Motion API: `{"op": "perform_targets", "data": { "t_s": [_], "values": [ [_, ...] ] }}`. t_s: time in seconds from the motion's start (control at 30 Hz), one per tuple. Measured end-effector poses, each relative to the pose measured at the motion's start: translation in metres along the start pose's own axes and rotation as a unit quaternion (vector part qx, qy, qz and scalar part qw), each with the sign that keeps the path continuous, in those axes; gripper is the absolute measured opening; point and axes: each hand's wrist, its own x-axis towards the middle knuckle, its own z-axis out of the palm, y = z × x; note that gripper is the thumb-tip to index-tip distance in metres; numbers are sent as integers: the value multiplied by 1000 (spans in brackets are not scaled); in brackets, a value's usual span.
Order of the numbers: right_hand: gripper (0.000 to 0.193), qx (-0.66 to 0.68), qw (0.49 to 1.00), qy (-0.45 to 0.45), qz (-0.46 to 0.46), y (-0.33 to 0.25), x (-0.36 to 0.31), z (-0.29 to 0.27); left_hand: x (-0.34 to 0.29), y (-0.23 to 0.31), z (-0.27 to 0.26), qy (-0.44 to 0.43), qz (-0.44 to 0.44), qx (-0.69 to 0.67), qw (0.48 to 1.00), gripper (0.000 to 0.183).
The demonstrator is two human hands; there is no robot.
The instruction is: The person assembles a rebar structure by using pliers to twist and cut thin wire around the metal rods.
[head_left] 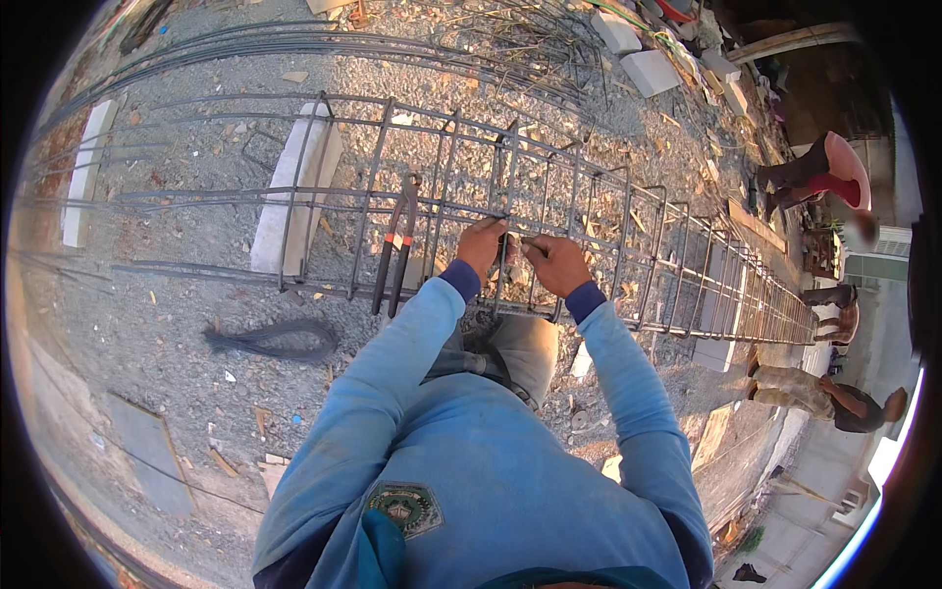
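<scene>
A long cage of steel rebar [449,205], with stirrups along its bars, lies across in front of me. My left hand [481,249] is closed in a pinch against a lengthwise bar, beside a stirrup. Just right of it, my right hand [557,265] is pinched with thumb and forefinger together at the same joint. Whatever thin piece the fingertips hold is too small to make out. Left of my hands, pincers [395,243] with dark handles and orange bands hang on the cage, handles down. A looped bundle of thin dark wire [275,341] lies on the gravel nearer me.
Pale blocks [294,191] prop up the cage at the left, with another block [721,294] at the right. Loose rebar [245,44] runs along the far side. Several people stand at the right, one in a dark shirt [859,407]. Rubble and wood scraps litter the gravel.
</scene>
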Motion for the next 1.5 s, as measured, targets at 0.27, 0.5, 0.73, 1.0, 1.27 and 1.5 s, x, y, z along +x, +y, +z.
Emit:
{"op": "perform_targets", "data": {
  "t_s": [0.27,0.5,0.73,1.0,1.27,1.5],
  "values": [
    [23,201,964,171,36,44,-152,47,-91,43,-25,258,445,571,639,53],
    [23,332,918,192,101,78,-199,106,-92,67,-73,280,186,733,591,64],
    [39,-7,934,357,-16,100,-218,124,-97,56,-68,293,306,625,656,62],
    [60,306,946,77,-65,-42,-156,-1,-132,6,68,-43,228,198,952,42],
    [59,-24,999,30,-18,-7,-64,-75,-63,-19,67,39,237,148,959,52],
    [55,-428,900,-43,-73,-22,2,-113,-26,-21,64,4,-116,-20,993,77]
  ]
}}
